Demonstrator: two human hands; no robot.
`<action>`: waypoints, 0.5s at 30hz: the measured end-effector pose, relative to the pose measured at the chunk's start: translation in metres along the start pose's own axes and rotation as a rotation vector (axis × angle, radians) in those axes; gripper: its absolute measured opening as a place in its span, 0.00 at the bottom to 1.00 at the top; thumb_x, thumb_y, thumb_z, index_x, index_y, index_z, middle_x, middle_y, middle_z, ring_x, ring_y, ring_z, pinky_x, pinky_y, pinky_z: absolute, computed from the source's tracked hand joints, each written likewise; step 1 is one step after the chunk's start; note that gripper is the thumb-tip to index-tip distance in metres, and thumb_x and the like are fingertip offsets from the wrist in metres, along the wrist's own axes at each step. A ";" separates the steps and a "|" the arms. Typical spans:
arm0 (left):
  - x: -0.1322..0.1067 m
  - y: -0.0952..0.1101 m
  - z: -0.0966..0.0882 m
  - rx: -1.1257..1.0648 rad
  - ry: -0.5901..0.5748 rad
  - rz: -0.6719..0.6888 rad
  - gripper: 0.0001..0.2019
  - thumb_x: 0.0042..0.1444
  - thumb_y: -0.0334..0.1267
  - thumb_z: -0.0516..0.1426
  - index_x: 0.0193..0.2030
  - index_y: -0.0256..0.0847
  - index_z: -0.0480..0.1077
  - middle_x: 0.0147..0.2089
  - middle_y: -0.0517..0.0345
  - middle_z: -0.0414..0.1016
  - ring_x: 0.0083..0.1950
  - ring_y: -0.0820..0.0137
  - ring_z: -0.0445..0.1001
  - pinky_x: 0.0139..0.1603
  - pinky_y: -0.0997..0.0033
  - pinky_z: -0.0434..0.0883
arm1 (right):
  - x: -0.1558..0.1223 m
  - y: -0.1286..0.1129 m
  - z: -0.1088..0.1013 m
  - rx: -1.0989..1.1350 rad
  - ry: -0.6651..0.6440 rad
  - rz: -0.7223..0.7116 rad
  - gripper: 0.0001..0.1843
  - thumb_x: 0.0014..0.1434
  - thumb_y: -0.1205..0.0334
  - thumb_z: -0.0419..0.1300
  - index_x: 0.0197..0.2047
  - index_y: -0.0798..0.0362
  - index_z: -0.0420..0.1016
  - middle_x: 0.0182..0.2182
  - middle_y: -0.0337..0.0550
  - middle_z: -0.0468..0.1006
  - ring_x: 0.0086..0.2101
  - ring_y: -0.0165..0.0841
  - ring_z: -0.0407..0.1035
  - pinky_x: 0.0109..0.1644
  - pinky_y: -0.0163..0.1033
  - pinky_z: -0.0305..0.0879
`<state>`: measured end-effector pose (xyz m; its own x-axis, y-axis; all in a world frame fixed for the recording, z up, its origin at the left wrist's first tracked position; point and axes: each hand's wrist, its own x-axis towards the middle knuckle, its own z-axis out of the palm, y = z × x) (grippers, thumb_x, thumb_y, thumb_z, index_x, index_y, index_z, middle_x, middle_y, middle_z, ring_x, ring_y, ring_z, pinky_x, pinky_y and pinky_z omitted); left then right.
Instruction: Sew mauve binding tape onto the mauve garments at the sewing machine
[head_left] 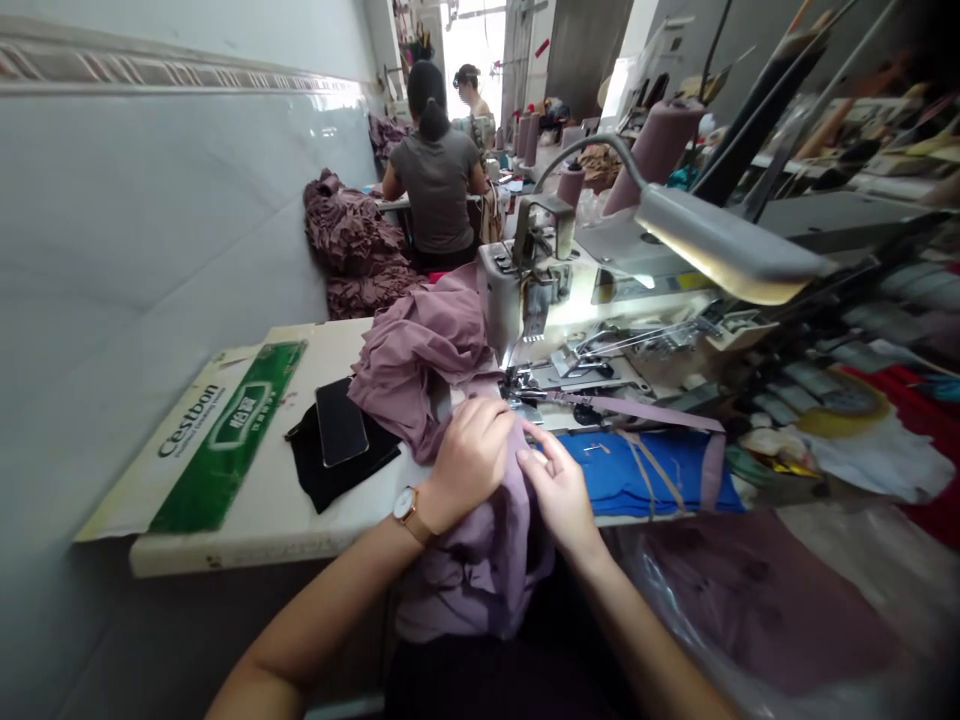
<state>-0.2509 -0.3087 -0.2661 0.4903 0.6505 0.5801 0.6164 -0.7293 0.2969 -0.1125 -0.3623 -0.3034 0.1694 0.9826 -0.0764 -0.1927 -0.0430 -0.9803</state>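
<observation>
My left hand, with a watch on its wrist, is closed on a fold of mauve fabric just in front of the sewing machine. My right hand pinches the same fabric right beside it, fingers bent over the cloth edge. The fabric piles up behind the hands on the table and hangs down into my lap. A mauve strip runs from the machine's presser foot to the right over a blue cloth.
A dark phone lies on black cloth at the left, beside a green and white Cestbon box. A lamp hangs over the machine. Thread cones stand behind. Two people sit at tables further back. A wall runs along the left.
</observation>
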 end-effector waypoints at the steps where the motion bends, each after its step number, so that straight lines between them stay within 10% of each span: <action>1: -0.002 -0.001 0.003 -0.014 -0.011 0.013 0.14 0.61 0.25 0.47 0.47 0.34 0.71 0.47 0.45 0.75 0.51 0.59 0.71 0.55 0.55 0.70 | 0.000 0.000 0.000 -0.012 -0.029 -0.010 0.29 0.57 0.53 0.64 0.59 0.54 0.69 0.29 0.38 0.76 0.24 0.27 0.61 0.29 0.33 0.60; 6: -0.007 -0.011 0.011 -0.030 0.012 -0.077 0.12 0.63 0.26 0.47 0.46 0.34 0.70 0.47 0.45 0.75 0.51 0.61 0.72 0.54 0.57 0.72 | 0.002 -0.006 0.001 0.036 -0.238 0.053 0.33 0.57 0.55 0.63 0.64 0.53 0.64 0.25 0.34 0.71 0.23 0.26 0.57 0.28 0.33 0.57; 12: -0.003 -0.021 0.008 -0.051 -0.057 0.098 0.17 0.62 0.25 0.48 0.53 0.34 0.71 0.54 0.45 0.76 0.57 0.61 0.71 0.60 0.53 0.70 | -0.005 0.001 -0.007 0.101 0.009 0.054 0.23 0.55 0.54 0.66 0.52 0.50 0.68 0.25 0.32 0.69 0.24 0.26 0.59 0.29 0.31 0.57; 15: 0.002 -0.024 0.005 -0.065 -0.117 0.171 0.18 0.61 0.25 0.49 0.56 0.34 0.70 0.57 0.46 0.74 0.57 0.60 0.70 0.60 0.52 0.69 | -0.016 0.006 -0.018 0.127 -0.086 0.192 0.20 0.56 0.52 0.67 0.48 0.52 0.70 0.26 0.33 0.70 0.27 0.28 0.64 0.31 0.32 0.60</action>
<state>-0.2623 -0.2889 -0.2759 0.6548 0.5335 0.5354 0.4789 -0.8409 0.2523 -0.0988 -0.3812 -0.3113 0.0363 0.9707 -0.2376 -0.3342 -0.2123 -0.9183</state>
